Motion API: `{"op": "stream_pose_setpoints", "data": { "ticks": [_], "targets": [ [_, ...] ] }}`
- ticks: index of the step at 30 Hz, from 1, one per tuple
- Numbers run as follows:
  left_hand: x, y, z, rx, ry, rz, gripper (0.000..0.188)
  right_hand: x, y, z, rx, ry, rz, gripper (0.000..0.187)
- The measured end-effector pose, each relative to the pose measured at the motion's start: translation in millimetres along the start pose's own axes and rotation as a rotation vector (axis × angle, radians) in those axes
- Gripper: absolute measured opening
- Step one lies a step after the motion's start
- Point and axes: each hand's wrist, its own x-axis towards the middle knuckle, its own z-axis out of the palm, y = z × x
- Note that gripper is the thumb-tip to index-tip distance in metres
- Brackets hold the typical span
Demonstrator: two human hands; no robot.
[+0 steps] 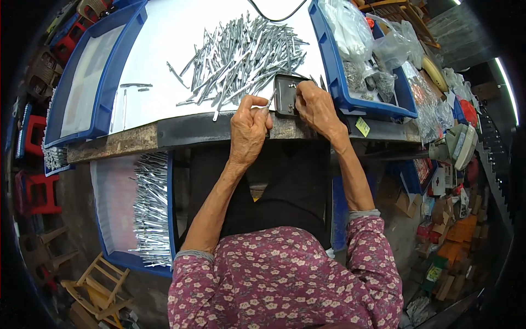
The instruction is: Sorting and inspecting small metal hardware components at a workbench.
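Observation:
My left hand [249,130] is closed in a pinch around a thin metal rod [271,100], whose tip points up toward a small dark metal plate [285,94] at the table's front edge. Small shiny fittings show on that plate. My right hand [319,109] rests over the plate's right side, its fingers curled together. Whatever lies between those fingertips is hidden. Just beyond both hands, a large heap of slim grey metal pieces [246,57] spreads over the white tabletop [150,60].
Blue bins flank the work: a left one [101,98] with a pale lining, and a right one [378,107] with plastic bags and small parts. Below the table, another blue bin [171,219] holds many metal rods [150,214]. A dark cable [279,20] crosses the far tabletop.

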Motion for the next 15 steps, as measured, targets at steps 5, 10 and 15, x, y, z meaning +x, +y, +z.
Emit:
{"op": "stream_pose_setpoints", "data": {
  "ticks": [5, 10, 15],
  "targets": [
    [0.6, 5.5, -0.5, -0.125, 0.040, -0.066, 0.009, -1.0, -28.5, -2.5, 0.393, 0.070, 0.255, 0.005],
    [2.4, 7.2, -4.8, -0.306, 0.039, -0.126, 0.009, 0.0, -54.9, 3.3, 0.751, 0.077, 0.358, 0.007],
    [3.4, 5.4, -6.2, -0.361, 0.017, -0.122, 0.010, -1.3, -61.6, 9.8, 0.851, 0.089, 0.342, 0.012]
  ]
}}
